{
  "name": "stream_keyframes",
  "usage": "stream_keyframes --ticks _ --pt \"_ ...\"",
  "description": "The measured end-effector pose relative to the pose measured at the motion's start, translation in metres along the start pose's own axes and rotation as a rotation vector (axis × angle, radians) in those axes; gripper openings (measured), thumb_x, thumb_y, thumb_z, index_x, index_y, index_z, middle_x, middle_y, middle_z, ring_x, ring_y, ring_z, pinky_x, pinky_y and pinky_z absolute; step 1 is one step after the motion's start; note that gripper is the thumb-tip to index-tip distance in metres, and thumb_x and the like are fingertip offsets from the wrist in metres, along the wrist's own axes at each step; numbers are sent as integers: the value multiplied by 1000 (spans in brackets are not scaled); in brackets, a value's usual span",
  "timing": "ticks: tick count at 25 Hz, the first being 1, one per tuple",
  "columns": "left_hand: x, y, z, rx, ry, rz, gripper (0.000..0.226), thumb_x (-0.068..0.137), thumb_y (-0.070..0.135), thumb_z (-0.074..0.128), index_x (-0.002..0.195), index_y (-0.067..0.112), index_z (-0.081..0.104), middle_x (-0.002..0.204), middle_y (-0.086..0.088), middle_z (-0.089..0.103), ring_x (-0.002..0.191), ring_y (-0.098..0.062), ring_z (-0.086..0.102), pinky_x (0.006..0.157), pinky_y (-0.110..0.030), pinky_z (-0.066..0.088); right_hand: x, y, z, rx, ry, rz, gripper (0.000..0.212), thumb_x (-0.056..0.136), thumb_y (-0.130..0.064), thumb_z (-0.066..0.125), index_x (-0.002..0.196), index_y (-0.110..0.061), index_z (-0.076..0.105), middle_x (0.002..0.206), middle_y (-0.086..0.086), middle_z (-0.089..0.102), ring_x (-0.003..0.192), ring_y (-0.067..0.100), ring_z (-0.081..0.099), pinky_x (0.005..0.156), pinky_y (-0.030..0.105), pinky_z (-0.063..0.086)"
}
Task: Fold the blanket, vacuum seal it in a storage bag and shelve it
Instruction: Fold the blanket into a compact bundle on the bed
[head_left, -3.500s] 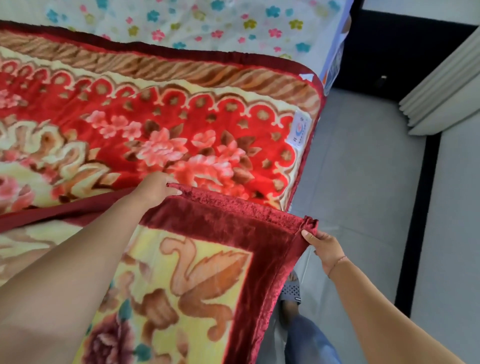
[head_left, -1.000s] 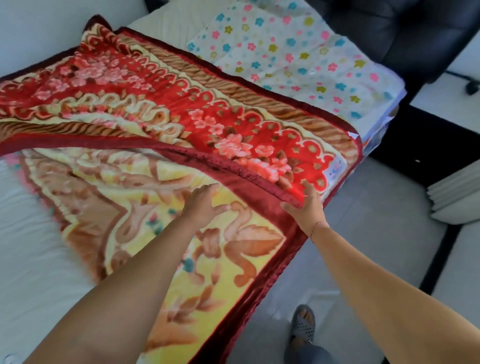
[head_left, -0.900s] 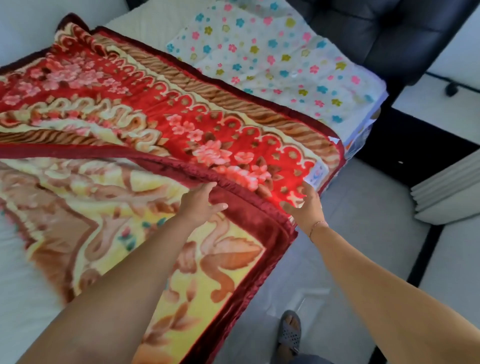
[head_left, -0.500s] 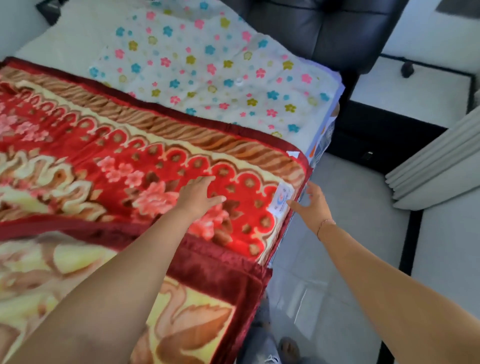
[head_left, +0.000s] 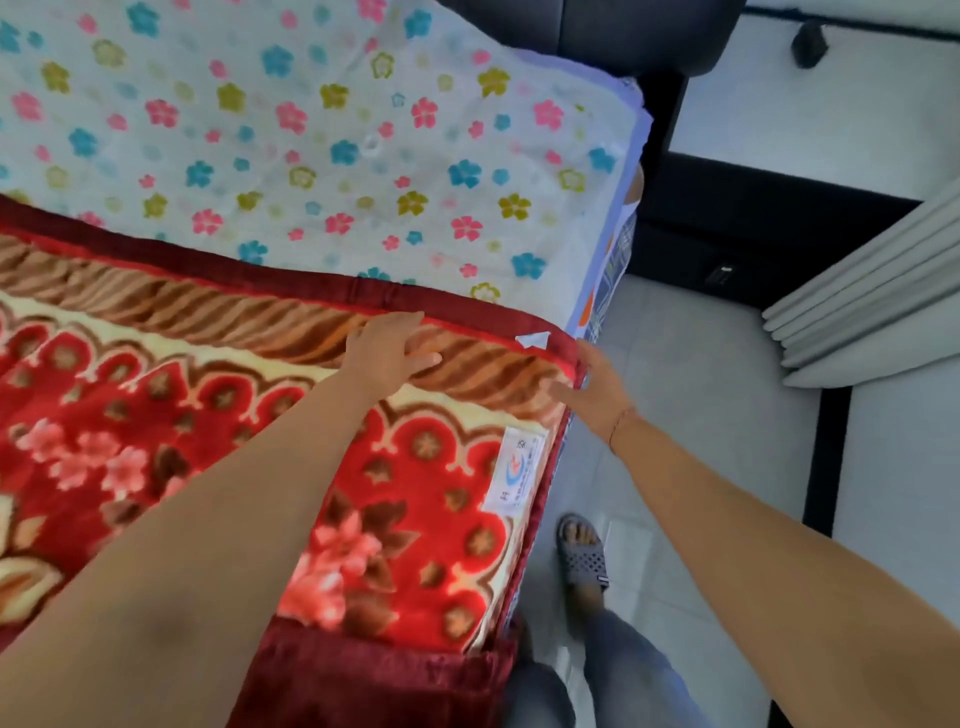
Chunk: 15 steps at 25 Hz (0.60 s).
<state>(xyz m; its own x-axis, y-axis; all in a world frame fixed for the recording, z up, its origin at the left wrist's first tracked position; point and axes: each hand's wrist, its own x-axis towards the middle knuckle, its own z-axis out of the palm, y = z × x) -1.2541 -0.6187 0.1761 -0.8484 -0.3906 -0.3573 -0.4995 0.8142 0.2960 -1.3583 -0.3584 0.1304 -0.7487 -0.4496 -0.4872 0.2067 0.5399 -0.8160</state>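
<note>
Across a flowered sheet (head_left: 311, 145) lies one plush blanket (head_left: 208, 441), red with pink blossoms, a brown striped border and a dark red hem. Two white labels show on it: a large label (head_left: 519, 470) by the side edge and a small tag (head_left: 532, 340) at the corner. Neither of the two hands grips anything: the left hand (head_left: 387, 353) lies flat on the border, and the right hand (head_left: 597, 389), fingers spread, touches the corner.

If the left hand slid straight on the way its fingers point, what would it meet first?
Probably the dark red hem of the blanket, just past the fingertips of the left hand, which lies flat on the striped border. Beyond the hem is the flower-print cover; nothing else shows between.
</note>
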Motion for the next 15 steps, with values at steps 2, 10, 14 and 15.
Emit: stream_keyframes --ticks 2,10,14,15 --pt "35 3 11 62 6 8 68 89 47 58 147 18 34 153 -2 32 143 -22 24 116 -42 18 34 9 1 -4 -20 22 89 66 -51 83 142 -25 42 139 -2 50 127 13 46 109 31 39" --pt "86 19 20 195 40 43 44 86 39 64 126 24 57 126 -1 54 128 -26 35 109 -40 17 92 20 -2 -304 -83 25 78 77 -47 74 143 -25 38 143 5 42 137 27 30 115 44 23" --pt "82 17 10 139 15 69 35 84 34 69 114 17 65 113 -2 64 115 -26 49 106 -36 24 91 9 -10 -508 -44 2 35 77 -50 72 104 -31 62 107 -3 54 119 20 42 107 36 25" --pt "76 16 8 103 6 72 35 83 33 71 113 16 66 110 -3 66 111 -26 53 103 -34 28 85 7 -14 -484 -64 -20 28 76 -47 73 93 -29 61 97 -5 56 109 18 48 104 35 30"
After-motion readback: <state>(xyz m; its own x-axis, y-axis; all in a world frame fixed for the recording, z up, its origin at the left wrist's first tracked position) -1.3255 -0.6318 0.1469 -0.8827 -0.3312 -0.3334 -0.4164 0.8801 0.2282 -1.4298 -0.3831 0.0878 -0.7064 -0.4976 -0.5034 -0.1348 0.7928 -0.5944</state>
